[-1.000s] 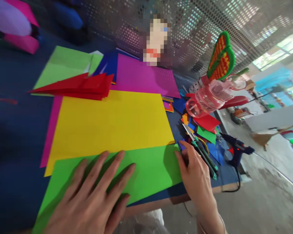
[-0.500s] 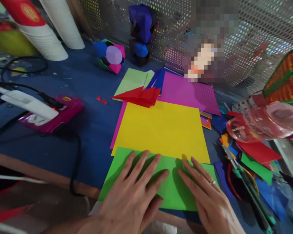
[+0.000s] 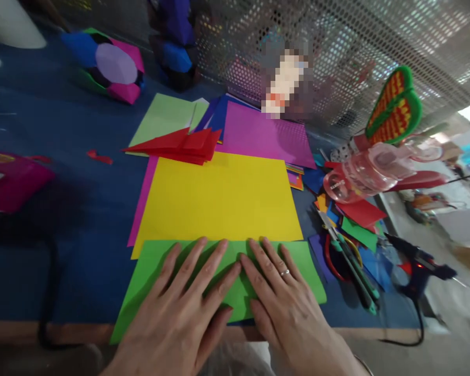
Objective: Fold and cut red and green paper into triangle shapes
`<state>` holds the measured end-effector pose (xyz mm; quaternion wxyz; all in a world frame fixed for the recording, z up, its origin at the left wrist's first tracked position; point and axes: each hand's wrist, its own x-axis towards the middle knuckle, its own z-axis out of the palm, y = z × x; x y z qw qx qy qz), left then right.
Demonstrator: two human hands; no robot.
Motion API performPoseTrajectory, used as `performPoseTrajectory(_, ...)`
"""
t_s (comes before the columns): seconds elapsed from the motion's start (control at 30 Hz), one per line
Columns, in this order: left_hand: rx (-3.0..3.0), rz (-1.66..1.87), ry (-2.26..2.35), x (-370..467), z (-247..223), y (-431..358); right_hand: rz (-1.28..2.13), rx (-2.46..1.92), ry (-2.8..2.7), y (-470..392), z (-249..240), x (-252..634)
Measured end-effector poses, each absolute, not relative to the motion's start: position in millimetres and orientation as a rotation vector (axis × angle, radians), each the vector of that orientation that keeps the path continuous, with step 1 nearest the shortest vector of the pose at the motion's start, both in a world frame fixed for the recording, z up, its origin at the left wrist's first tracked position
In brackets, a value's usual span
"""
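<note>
I see left hand [image 3: 180,318] and right hand [image 3: 292,310] flat, gripping nothing, on green sheet [image 3: 241,302] at table edge [image 3: 82,331]; uneven pressure could skew sheet, overhanging corner could crease.

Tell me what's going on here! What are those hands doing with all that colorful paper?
A person has both hands, the left hand and the right hand, pressed flat on a green sheet at the near edge of the blue table. Just beyond it lies a yellow sheet, with folded red paper over its far edge. Off to the right are a pink bottle and a glue gun with a little red light. Neither hand touches those.
</note>
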<state>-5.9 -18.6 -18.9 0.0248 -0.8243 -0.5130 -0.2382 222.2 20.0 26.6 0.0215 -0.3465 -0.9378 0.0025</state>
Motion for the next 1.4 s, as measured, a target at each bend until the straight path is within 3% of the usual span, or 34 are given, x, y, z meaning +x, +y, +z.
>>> performPoseTrajectory(0.17,-2.537,-0.820,-1.684,-2.7,-21.1,-20.1,0.231,-1.182,-2.923,18.1,28.4,220.3)
performPoseTrajectory(0.37,-2.662,-0.674,-1.597,-6.1,-16.1,-19.3,0.347,-1.230,-2.891,17.0,21.4,225.7)
performPoseTrajectory(1.4,-2.702,-0.572,-1.526,-12.0,-17.5,-15.5,0.342,-1.234,-2.865,15.3,15.0,229.2)
